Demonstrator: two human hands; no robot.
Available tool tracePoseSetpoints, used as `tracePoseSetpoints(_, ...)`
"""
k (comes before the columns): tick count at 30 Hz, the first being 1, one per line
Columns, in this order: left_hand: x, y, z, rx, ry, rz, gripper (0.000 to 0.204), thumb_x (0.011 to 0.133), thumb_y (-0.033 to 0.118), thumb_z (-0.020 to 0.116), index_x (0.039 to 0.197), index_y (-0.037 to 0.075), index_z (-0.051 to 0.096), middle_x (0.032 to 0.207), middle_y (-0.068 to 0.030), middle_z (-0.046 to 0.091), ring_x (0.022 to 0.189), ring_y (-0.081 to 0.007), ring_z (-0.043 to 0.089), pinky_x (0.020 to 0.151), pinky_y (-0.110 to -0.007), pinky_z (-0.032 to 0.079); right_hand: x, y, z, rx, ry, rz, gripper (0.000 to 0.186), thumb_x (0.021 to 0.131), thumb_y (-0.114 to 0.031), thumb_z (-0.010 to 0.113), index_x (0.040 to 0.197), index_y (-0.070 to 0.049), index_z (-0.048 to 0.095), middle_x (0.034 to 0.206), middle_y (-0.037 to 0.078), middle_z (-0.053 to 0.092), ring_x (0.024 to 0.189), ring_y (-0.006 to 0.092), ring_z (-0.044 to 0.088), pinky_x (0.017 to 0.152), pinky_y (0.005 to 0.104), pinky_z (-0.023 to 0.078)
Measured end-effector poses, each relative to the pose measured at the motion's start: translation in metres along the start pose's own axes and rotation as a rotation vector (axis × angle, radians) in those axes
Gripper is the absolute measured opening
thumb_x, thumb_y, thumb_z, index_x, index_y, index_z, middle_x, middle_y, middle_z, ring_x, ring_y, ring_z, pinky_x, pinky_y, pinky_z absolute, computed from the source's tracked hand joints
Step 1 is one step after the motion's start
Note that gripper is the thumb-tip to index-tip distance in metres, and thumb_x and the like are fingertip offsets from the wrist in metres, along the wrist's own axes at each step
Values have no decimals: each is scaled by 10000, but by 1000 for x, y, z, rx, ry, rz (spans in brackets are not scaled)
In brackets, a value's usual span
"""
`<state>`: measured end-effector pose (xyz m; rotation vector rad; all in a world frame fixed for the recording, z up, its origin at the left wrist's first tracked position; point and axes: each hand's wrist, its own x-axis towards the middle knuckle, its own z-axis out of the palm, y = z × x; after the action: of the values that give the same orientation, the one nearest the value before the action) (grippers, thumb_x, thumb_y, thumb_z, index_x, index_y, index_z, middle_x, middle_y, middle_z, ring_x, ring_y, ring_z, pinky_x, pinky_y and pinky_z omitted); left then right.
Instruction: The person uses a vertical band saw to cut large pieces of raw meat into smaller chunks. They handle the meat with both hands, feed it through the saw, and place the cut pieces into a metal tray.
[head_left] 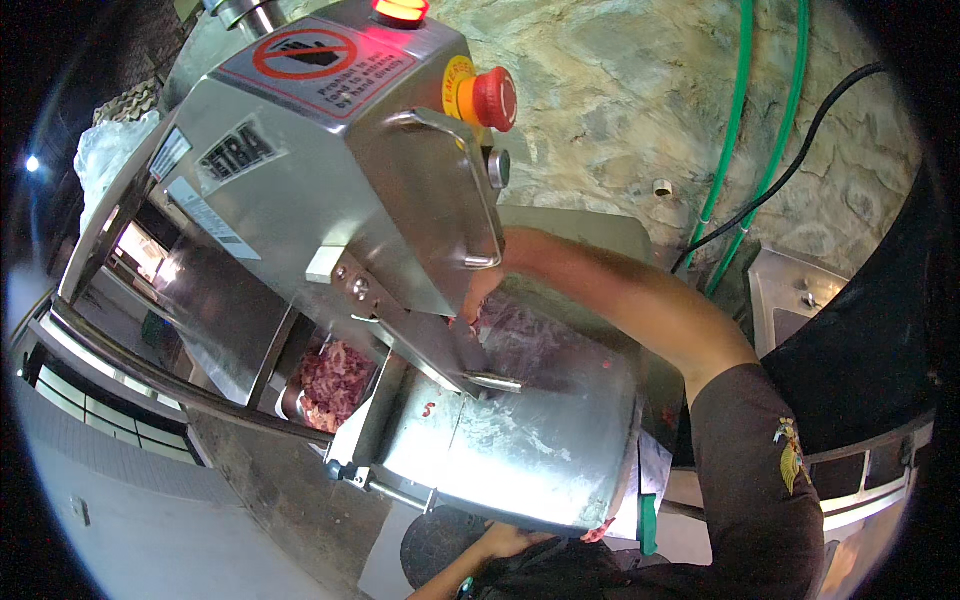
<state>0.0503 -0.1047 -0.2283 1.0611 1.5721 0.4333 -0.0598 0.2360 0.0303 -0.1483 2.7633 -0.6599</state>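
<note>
A steel meat saw (345,190) stands over its worktable (500,450). From the right, my arm in a dark sleeve reaches across the table. My right hand (483,290) is down beside the saw housing, behind the metal handle bar (470,170). Its fingers are partly hidden, with a small reddish bit near the tips. Below the table's front edge is my left hand (508,540), beside a black round thing (440,548); its fingers do not show clearly. A small meat scrap (430,409) lies on the steel, and another piece of meat (597,531) sits at the front edge.
Cut meat (335,385) fills a container left of the table. A red stop button (494,99) juts from the housing under a lit red lamp (400,12). A green strip-like thing (648,524) hangs at the front corner. Green hoses (738,120) and a sink (800,290) are at the right.
</note>
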Motion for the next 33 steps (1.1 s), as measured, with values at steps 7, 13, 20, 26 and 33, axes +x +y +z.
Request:
tracePoseSetpoints(7,22,-7,-1,5,-22,-37,607,915,469,702,1355,65,593,1313,-191,626,1215,-333,589,1039,-440,447,23,60,-7,65,76,-121,690,530,-332,904,1160,-136,701,1071,92,733,1020,260,686,826,406,552)
tracePoseSetpoints(13,44,-20,6,27,-21,-65,584,916,446,708,1341,59,607,1276,-184,643,1180,-314,606,1009,-428,465,22,45,-8,43,-26,229,670,530,-218,884,1160,-110,685,946,114,729,868,263,689,723,422,555)
tracePoseSetpoints(20,40,-58,3,52,62,-115,557,916,420,714,1324,51,623,1233,-177,663,1140,-293,625,975,-414,485,-40,29,-6,204,139,407,612,525,-206,893,1067,-65,646,898,88,719,776,233,680,664,404,546)
tracePoseSetpoints(26,14,-98,-4,-325,297,-232,456,957,372,667,1280,50,650,1021,-103,744,934,-202,701,828,-339,552,-116,47,41,321,592,295,568,579,-211,867,1062,-40,622,869,78,699,692,171,658,605,335,537)
tracePoseSetpoints(33,5,-94,9,-594,323,102,380,950,221,729,1231,-8,613,1052,-104,727,947,-154,674,839,-282,518,-184,50,114,511,961,392,733,560,-284,854,1193,-4,610,1012,88,713,868,193,678,810,357,554)
